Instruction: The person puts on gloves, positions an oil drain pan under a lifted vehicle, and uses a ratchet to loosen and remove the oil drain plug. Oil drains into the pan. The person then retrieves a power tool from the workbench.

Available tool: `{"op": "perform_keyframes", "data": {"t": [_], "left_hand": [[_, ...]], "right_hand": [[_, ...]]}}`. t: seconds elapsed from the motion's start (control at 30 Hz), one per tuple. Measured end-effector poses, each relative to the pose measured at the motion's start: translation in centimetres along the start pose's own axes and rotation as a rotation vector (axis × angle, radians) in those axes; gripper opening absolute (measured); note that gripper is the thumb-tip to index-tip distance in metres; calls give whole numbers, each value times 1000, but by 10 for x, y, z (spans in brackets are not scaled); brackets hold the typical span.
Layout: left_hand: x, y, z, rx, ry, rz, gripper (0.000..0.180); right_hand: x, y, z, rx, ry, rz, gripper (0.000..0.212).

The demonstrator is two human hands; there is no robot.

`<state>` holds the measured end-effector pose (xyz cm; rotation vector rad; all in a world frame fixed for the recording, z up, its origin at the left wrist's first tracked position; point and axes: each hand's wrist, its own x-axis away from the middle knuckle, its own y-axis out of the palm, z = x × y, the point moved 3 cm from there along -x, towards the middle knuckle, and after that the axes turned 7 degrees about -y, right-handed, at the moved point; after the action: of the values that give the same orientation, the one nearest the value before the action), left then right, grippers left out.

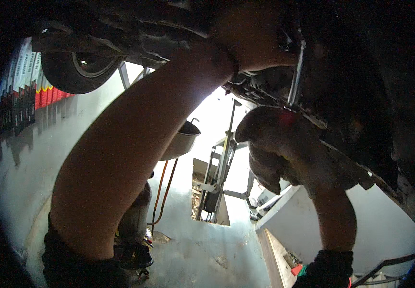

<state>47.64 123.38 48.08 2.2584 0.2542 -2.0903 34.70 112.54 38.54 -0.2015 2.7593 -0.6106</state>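
Note:
Overhead is the dark underside of a vehicle (pixel 145 36). My bare left hand (pixel 258 36) reaches up to it near the upper end of a long, shiny metal wrench (pixel 298 72). Its fingers are lost in shadow, so what they hold or touch cannot be made out. Lower down, my right hand (pixel 289 144), in a dirty dark work glove, is closed around the wrench's lower end, where a small red patch shows. The wrench stands nearly upright between the two hands, and its top end is hidden in the dark parts.
A tyre (pixel 80 72) hangs at the upper left, with red and white boxes (pixel 30 77) beyond. A round drain pan (pixel 182 141) stands behind my left forearm, with an orange hose (pixel 170 192) below. A metal lifting frame (pixel 213 187) rises from a floor opening.

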Motion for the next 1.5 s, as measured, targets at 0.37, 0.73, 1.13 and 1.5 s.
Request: {"op": "perform_keyframes", "data": {"t": [0.37, 0.73, 1.13, 1.5], "left_hand": [[3, -11, -7, -615, 317, -266, 28], [1, -9, 74, -807, 129, 1, 40], [1, -45, 77, -942, -353, -502, 60], [-15, -41, 33, -1258, 358, -351, 72]], "right_hand": [[-37, 17, 43, -215, -477, -16, 26], [-101, 46, 61, -332, -810, 70, 25], [-202, 108, 17, 227, -1514, 217, 47], [-180, 105, 39, -895, -1066, -298, 28]]}}
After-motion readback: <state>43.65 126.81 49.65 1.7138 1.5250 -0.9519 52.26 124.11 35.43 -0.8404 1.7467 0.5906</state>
